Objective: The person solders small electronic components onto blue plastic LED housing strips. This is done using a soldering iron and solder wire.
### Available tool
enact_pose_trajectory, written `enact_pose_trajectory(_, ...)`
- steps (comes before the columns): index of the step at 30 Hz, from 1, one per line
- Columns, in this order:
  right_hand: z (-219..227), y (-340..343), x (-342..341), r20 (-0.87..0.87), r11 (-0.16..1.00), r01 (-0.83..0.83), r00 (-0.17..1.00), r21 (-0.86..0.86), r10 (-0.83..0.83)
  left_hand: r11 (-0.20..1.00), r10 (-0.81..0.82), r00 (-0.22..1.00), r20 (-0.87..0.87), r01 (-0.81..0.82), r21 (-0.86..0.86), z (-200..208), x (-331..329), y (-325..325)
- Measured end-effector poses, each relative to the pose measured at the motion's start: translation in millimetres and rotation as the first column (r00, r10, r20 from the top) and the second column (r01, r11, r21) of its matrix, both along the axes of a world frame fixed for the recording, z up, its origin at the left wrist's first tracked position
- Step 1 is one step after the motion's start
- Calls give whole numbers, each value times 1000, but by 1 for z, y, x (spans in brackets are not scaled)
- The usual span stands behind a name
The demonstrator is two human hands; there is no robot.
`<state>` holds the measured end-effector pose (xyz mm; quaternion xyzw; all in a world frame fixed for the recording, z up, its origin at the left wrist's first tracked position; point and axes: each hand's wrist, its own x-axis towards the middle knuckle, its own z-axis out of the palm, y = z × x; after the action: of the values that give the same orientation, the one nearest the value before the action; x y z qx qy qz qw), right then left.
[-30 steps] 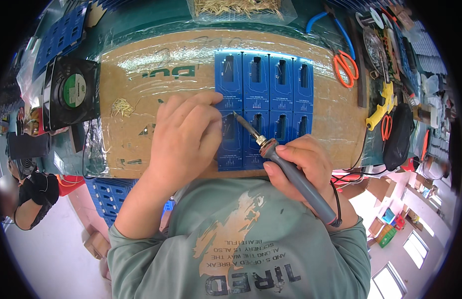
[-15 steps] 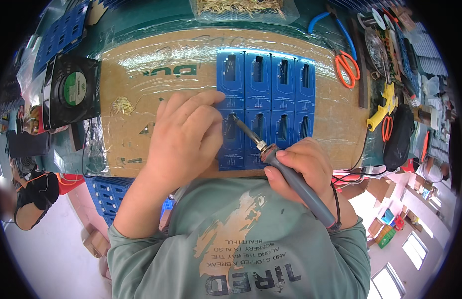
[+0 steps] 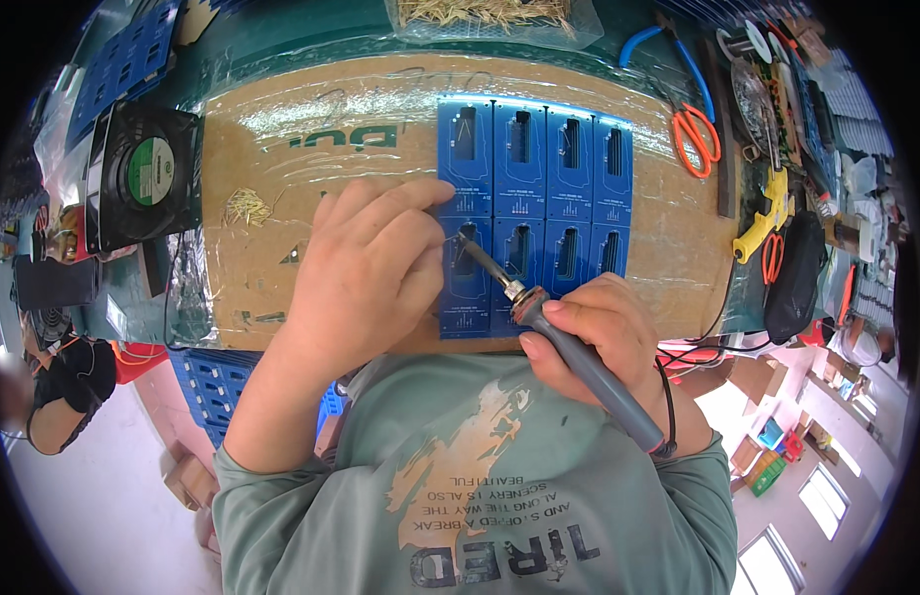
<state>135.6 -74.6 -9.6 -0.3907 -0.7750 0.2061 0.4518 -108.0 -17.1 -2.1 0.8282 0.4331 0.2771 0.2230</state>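
While cardboard [image 3: 266,188] covers the table [image 3: 291,45], hands [image 3: 366,258] curl, the right [image 3: 618,325] gripping a soldering iron [image 3: 601,381].

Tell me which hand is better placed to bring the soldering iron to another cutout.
Likely the right hand: it grips the soldering iron, tip near the lower-left cutout of the blue panel. The left hand reaches over the panel's left edge, no tool visible.
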Motion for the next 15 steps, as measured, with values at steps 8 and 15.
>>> enact_pose_trajectory(8,4,0,2,15,1000,-24,1000,-5,25,1000,-8,1000,-5,8,29,2,0,1)
enact_pose_trajectory(15,1,3,5,19,1000,4,1000,-8,-4,993,38,999,-26,-35,116,-5,6,2)
